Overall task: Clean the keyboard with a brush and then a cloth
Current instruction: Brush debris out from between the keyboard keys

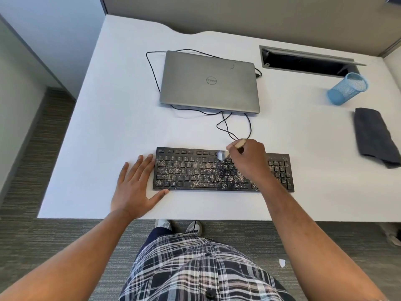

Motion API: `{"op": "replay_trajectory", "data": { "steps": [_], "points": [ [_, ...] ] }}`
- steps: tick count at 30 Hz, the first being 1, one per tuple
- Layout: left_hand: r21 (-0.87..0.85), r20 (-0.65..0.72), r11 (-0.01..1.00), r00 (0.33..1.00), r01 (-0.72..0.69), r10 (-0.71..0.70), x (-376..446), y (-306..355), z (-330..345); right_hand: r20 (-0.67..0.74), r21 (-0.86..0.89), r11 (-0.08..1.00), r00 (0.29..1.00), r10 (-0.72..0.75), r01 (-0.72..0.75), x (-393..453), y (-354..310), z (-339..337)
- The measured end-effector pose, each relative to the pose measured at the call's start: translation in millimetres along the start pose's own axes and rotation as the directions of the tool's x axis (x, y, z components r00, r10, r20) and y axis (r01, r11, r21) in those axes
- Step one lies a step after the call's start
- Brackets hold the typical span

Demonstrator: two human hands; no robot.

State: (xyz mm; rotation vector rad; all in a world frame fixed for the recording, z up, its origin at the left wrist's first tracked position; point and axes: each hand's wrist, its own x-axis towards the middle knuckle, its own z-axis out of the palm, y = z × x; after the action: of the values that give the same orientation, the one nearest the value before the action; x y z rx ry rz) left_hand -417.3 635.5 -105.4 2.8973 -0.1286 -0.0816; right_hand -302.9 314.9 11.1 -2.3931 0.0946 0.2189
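A black keyboard speckled with pale crumbs lies near the front of the white desk. My right hand hovers over its right half and grips a wooden-handled brush. The pale bristles touch the upper key rows near the middle. My left hand lies flat on the desk with straight fingers, its fingertips and thumb against the keyboard's left end. A folded dark grey cloth rests at the desk's right edge.
A shut silver laptop sits behind the keyboard, with black cables looping between them. A blue mesh pen cup lies tipped at the right, in front of a cable slot. The desk's front edge is close to my body.
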Motion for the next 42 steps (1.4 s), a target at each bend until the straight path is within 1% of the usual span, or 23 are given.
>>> {"op": "replay_trajectory", "data": {
  "steps": [1,4,5,8,9,12,16,17,19,21,23,25,27,29,31,33,34,37,40,42],
  "points": [
    [0.001,0.001,1.0,1.0,0.0,0.0,0.1,-0.1,0.1,0.006,0.008,1.0,1.0,0.004,-0.004,0.3,0.2,-0.4],
    [-0.006,-0.004,1.0,1.0,-0.002,0.002,-0.3,0.5,-0.3,-0.079,0.058,0.998,0.997,0.003,0.001,1.1,0.9,-3.1],
    [-0.01,-0.007,1.0,1.0,-0.003,0.003,-0.3,0.8,-0.7,-0.079,0.044,0.999,0.997,-0.002,0.006,0.5,0.3,-3.4],
    [-0.015,-0.013,1.0,1.0,-0.004,0.004,-0.8,0.8,-0.9,0.015,-0.029,1.0,1.0,-0.011,0.011,-0.7,-0.8,-2.8],
    [-0.014,-0.012,1.0,1.0,-0.004,0.004,-0.9,0.9,-0.9,0.012,-0.028,1.0,1.0,-0.011,0.011,-0.3,-1.5,-3.6],
    [-0.011,-0.007,1.0,1.0,-0.004,0.004,-0.7,0.8,-0.9,-0.068,0.007,1.0,0.997,-0.019,0.019,1.9,-2.4,-6.6],
    [-0.005,-0.006,1.0,1.0,-0.006,0.006,-1.2,0.7,-1.5,-0.032,-0.091,0.996,0.999,-0.001,-0.002,2.4,-2.1,-6.4],
    [-0.003,-0.007,1.0,1.0,-0.006,0.006,-1.4,0.9,-1.5,-0.051,-0.086,0.996,0.999,0.004,-0.008,2.7,-2.4,-6.8],
    [-0.005,-0.009,1.0,1.0,-0.007,0.007,-1.4,1.0,-1.3,-0.088,-0.018,1.0,0.996,-0.002,0.001,2.9,-2.9,-7.4],
    [-0.007,-0.011,1.0,1.0,-0.008,0.008,-1.0,1.0,-1.6,-0.081,0.012,1.0,0.997,-0.003,0.004,1.5,-3.6,-6.4],
    [-0.008,-0.009,1.0,1.0,-0.006,0.006,-0.6,1.1,-1.7,-0.072,-0.036,0.999,0.997,0.014,-0.016,1.6,-0.9,-4.6],
    [-0.006,-0.011,1.0,1.0,-0.008,0.008,-0.9,1.4,-1.5,-0.112,-0.083,0.996,0.994,0.019,-0.029,1.9,0.2,-5.3],
    [-0.003,-0.011,1.0,1.0,-0.009,0.009,-1.3,1.2,-1.4,-0.131,-0.061,0.998,0.991,-0.004,-0.004,0.8,-1.2,-5.8],
    [-0.001,-0.009,1.0,1.0,-0.009,0.009,-1.3,1.2,-1.8,-0.102,-0.032,0.999,0.995,-0.018,0.015,-1.1,-2.4,-4.7],
    [-0.004,-0.007,1.0,1.0,-0.009,0.009,-1.0,1.2,-2.0,-0.095,-0.083,0.997,0.995,-0.012,0.004,-1.9,-0.8,-2.9],
    [-0.005,-0.014,1.0,1.0,-0.01,0.01,-0.9,1.6,-1.8,-0.135,-0.141,0.99,0.991,-0.015,-0.005,-1.5,1.3,-2.9],
    [-0.003,-0.016,1.0,1.0,-0.01,0.01,-1.0,1.5,-1.6,-0.144,-0.135,0.991,0.989,-0.018,-0.002,-2.0,1.6,-3.0],
    [-0.005,-0.021,1.0,1.0,-0.011,0.011,-1.1,1.5,-1.5,-0.109,-0.088,0.996,0.993,-0.037,0.028,-5.4,1.9,-2.3],
    [-0.015,-0.023,1.0,1.0,-0.011,0.011,-0.9,1.0,-1.1,-0.14,-0.167,0.986,0.989,-0.042,0.018,-5.9,4.3,-4.1],
    [-0.013,-0.022,1.0,1.0,-0.009,0.009,-0.8,0.7,-0.9,-0.158,-0.156,0.988,0.987,-0.042,0.017,-5.6,3.9,-5.5]
  ]
}}
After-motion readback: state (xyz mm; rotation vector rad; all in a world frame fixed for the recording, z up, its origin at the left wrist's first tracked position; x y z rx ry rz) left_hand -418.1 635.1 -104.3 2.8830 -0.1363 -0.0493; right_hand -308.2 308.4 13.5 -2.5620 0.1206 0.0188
